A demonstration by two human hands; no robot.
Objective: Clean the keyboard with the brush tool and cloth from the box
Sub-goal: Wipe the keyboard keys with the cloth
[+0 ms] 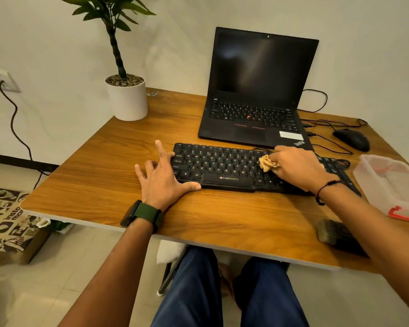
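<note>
A black keyboard [222, 165] lies across the middle of the wooden table [104, 185]. My right hand [298, 166] is closed around a crumpled tan cloth [267, 162] and presses it onto the keys right of centre. My left hand [163, 178] rests at the keyboard's left end, fingers spread, thumb along the front edge, holding nothing. The brush tool [333, 232], dark with pale bristles, lies on the table at the near right, partly hidden by my right forearm. The clear plastic box [387, 182] with a red clip stands open at the right edge.
An open black laptop [257, 90] stands behind the keyboard. A black mouse [352, 139] and loose cables lie at the back right. A potted plant [126, 97] in a white pot occupies the back left corner. A printed bag [7, 223] sits on the floor at the left.
</note>
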